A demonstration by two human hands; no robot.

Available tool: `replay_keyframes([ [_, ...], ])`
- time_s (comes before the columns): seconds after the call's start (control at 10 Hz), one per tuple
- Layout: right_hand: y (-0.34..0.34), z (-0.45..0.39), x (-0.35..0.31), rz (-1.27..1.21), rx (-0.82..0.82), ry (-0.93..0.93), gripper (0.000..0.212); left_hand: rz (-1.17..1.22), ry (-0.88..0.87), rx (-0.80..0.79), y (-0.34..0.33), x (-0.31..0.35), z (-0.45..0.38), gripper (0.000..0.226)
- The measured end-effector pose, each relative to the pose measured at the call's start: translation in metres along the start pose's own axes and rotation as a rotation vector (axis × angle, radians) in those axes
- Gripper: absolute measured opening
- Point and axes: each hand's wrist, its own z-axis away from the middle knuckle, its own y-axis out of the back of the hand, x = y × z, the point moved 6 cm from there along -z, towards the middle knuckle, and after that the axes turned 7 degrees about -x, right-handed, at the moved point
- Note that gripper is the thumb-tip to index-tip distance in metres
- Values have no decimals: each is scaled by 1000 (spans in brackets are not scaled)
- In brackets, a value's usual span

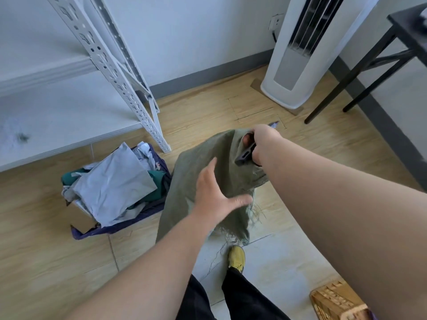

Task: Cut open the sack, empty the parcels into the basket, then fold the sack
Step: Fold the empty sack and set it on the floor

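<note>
While my right hand [261, 144] is clenched around the top edge of the green sack [208, 181], it also grips a dark-handled cutter [246, 154], whose blade tip pokes out on the far side of my fist. The sack hangs limp from that grip in the middle of the scene, above the wooden floor [46, 262], its frayed lower edge trailing loose threads just above my yellow shoe [236, 258]. My left hand [215, 199] is released, fingers spread wide and flat against the near face of the sack, thumb pointing right toward the ragged hem; it grasps nothing.

To the left of the sack, touching its hanging side, stands the purple basket [120, 227], heaped with grey and white parcels [115, 181], a bit of dark green wrapping showing among them. The largest grey parcel lies tilted across the top of the pile.

Farther left and beyond the basket rises a white metal shelf rack [120, 72], its perforated leg planted on the floor near the basket's far corner. At the far right a white tower fan [298, 54] stands against the wall, and a black table [392, 49] leg slants down beside it. In the near right corner sits part of a woven wicker item [335, 301]. My black trousers [242, 296] show at the near edge.
</note>
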Motion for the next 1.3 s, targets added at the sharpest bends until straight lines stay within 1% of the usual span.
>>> replay_keyframes([
  [0.1, -8, 0, -1, -88, -51, -109, 36, -82, -37, -3, -14, 3, -1, 126],
  [0.2, -10, 1, -7, -228, -55, -155, 31, -1, -75, 56, -21, 27, -16, 119],
  [0.3, -3, 0, -24, -386, -62, -169, 27, 105, -76, 109, -19, 59, -44, 75],
  [0.4, 26, -7, -55, -469, -94, -89, 24, -114, -72, 148, -12, 91, -73, 21],
  [0.5, 63, -17, -81, -425, -52, 39, 7, -278, -82, 182, -2, 113, -112, 35],
  [0.6, 89, -36, -96, -378, -16, 120, 18, -288, -38, 127, -1, 132, -154, 36],
  [0.7, 86, -59, -105, -296, -42, 129, 10, -112, 5, 108, 4, 141, -192, 32],
  [0.8, 76, -83, -119, -157, -15, 136, 6, -6, -1, 173, 22, 152, -226, 24],
  [0.9, 75, -113, -133, -32, 124, 190, 12, 31, -126, 238, 55, 181, -257, 22],
  [1.0, 77, -148, -134, 187, 253, 154, 46, -13, -208, 279, 88, 205, -287, 14],
  [1.1, 58, -176, -128, 430, 158, 54, 64, 55, -173, 346, 111, 210, -317, 15],
  [1.2, 37, -204, -125, 454, 77, 7, 50, 162, -162, 440, 127, 226, -337, 15],
  [1.3, 7, -236, -128, 433, -52, -10, 52, 229, -188, 569, 149, 252, -356, 15],
])
